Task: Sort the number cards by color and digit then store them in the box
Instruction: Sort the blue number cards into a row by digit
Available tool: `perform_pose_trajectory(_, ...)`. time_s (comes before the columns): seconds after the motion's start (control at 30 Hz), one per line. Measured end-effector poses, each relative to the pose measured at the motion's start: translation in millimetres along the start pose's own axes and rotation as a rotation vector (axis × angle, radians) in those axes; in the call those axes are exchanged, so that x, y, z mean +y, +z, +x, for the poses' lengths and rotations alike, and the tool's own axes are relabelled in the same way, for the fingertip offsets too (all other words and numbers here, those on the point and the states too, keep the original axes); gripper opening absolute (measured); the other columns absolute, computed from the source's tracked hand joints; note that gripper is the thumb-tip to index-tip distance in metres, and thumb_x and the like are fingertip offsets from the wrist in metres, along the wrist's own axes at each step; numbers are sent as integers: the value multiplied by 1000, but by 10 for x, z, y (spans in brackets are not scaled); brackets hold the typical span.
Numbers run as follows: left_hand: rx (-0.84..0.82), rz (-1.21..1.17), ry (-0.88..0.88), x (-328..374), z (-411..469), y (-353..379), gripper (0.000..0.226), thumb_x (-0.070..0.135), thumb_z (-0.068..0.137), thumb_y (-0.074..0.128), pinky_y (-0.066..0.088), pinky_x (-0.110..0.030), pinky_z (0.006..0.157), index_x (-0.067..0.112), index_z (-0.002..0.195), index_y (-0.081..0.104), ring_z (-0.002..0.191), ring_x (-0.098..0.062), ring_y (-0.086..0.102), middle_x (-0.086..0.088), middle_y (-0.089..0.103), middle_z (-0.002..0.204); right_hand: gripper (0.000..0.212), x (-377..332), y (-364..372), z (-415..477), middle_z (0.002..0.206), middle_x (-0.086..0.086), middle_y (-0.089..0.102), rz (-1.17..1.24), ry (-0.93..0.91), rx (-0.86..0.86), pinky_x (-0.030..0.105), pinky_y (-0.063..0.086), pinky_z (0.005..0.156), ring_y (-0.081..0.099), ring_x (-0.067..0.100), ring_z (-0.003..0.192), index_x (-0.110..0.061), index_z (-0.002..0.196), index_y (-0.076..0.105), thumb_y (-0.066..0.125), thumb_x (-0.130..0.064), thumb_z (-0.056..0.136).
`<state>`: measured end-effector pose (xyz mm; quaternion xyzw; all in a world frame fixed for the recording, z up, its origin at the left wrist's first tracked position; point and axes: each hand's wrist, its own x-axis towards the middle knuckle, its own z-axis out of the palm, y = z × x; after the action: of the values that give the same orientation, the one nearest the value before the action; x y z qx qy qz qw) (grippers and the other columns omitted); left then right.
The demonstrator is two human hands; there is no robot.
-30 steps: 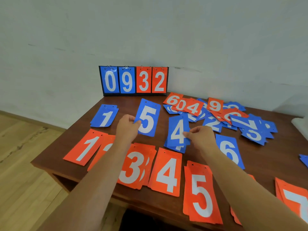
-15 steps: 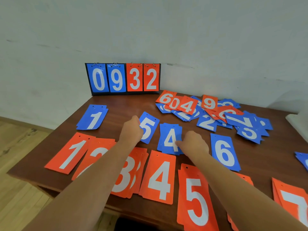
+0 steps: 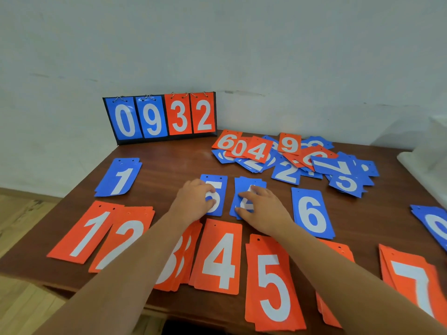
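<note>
A blue 5 card (image 3: 219, 189) lies flat on the brown table (image 3: 169, 163), with my left hand (image 3: 194, 201) resting on its left side, fingers laid over it. Beside it sits a small stack of blue 4 cards (image 3: 249, 183); my right hand (image 3: 262, 211) presses down on it with spread fingers. Blue 1 cards (image 3: 119, 177) and a blue 6 (image 3: 312, 213) lie in the same row. In front run orange stacks: 1 (image 3: 84, 233), 2 (image 3: 123, 238), 3 (image 3: 183, 257), 4 (image 3: 219, 257), 5 (image 3: 273, 284), 7 (image 3: 416, 279).
A mixed heap of unsorted blue and orange cards (image 3: 295, 158) covers the far right of the table. A flip scoreboard (image 3: 160, 117) reading 0932 stands against the wall. A white object (image 3: 428, 163) sits at the right edge. More blue cards (image 3: 433, 223) lie far right.
Both hands lowered their cards onto the table: the blue 5 went down left of the blue 4 stack, and the lifted blue 4 now lies flat on its stack under my right hand.
</note>
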<state>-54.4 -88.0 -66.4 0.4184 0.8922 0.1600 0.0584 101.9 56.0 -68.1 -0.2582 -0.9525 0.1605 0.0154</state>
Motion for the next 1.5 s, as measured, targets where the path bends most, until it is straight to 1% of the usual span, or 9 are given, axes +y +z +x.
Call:
perform_pose_trajectory(0.27,80,-32,11,233,67,30,37,32,90,64,39,-33,102,28,126,62,129,-21,37,-1,44,137,52,177,-137,-97,159,-1,28,163,30,73,39,24,118,23,18,147,-28,141,50,54,-51,94)
perform_pose_trajectory(0.4,110,-53,29,400,218,-31,31,31,92,63,38,-29,95,23,122,61,127,-20,41,-2,48,133,47,325,-383,-23,153,0,39,166,53,186,34,35,109,38,17,137,-19,134,55,56,-44,95)
perform_pose_trajectory(0.6,-96,123,-412,529,351,16,94,61,76,73,41,-42,103,10,144,33,133,-35,38,-20,37,144,56,354,-322,30,139,8,43,19,109,94,35,40,104,39,23,130,-14,135,50,58,-50,92)
perform_pose_trajectory(0.97,-150,56,-659,438,389,-66,103,61,65,82,45,-43,99,8,139,34,124,-35,46,-21,44,135,49,53,-82,67,144,14,33,-26,141,83,37,44,101,40,27,129,-13,130,51,56,-46,94)
perform_pose_trajectory(1.1,-32,-148,-651,309,338,-114,73,44,80,78,52,-42,90,4,131,42,117,-34,55,-20,54,129,51,7,-53,71,146,13,31,16,172,101,36,45,101,39,26,130,-13,133,48,56,-44,94)
perform_pose_trajectory(1.23,254,-509,-524,233,232,-263,24,12,100,51,36,-22,51,4,122,53,84,-16,54,-8,56,111,45,-30,-75,98,140,10,36,140,187,86,36,46,99,44,24,125,-13,127,53,57,-44,95)
perform_pose_trajectory(1.37,439,-807,-455,380,189,-571,19,19,100,54,52,-27,57,13,118,56,80,-11,62,-2,62,109,38,-31,-286,98,99,5,58,498,247,284,31,48,78,57,19,93,-16,94,61,42,-48,100)
perform_pose_trajectory(1.43,368,-920,-434,553,174,-603,14,21,98,59,62,-42,73,18,111,57,88,-18,69,-4,66,110,38,-48,-421,51,86,0,63,889,270,204,26,43,63,56,13,73,-19,94,62,44,-53,98)
perform_pose_trajectory(1.5,225,-979,-395,772,165,-541,12,23,97,62,61,-45,80,21,107,57,92,-20,70,-3,67,106,33,-46,-502,-10,83,-3,67,1024,241,149,23,43,58,57,11,67,-20,98,64,49,-50,97)
